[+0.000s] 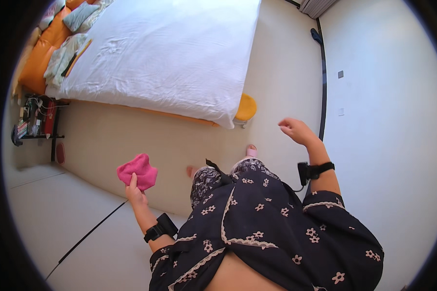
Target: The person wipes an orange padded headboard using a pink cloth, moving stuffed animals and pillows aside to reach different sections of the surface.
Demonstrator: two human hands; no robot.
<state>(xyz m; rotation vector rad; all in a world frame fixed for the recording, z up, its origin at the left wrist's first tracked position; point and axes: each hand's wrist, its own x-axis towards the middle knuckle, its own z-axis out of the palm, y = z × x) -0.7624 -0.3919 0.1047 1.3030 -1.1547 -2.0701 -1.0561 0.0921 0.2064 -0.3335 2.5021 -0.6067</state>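
Note:
A pink cloth [140, 170] hangs bunched in my left hand [137, 194], pinched between thumb and fingers. My left arm reaches out to the left, and the cloth is over the pale floor, apart from the bed. Off to the right, my right hand [297, 132] is raised over the floor near the wall. Its fingers are loosely bent with a small gap to the thumb, and nothing shows in it. Black straps with small devices sit on both forearms.
Ahead is a bed [165, 53] with a white sheet and an orange headboard [46, 58]. A round yellow stool [246, 107] stands at its near right corner. Left of the bed, a dark shelf [36, 119] holds books and cables. A white wall [383, 145] runs along the right.

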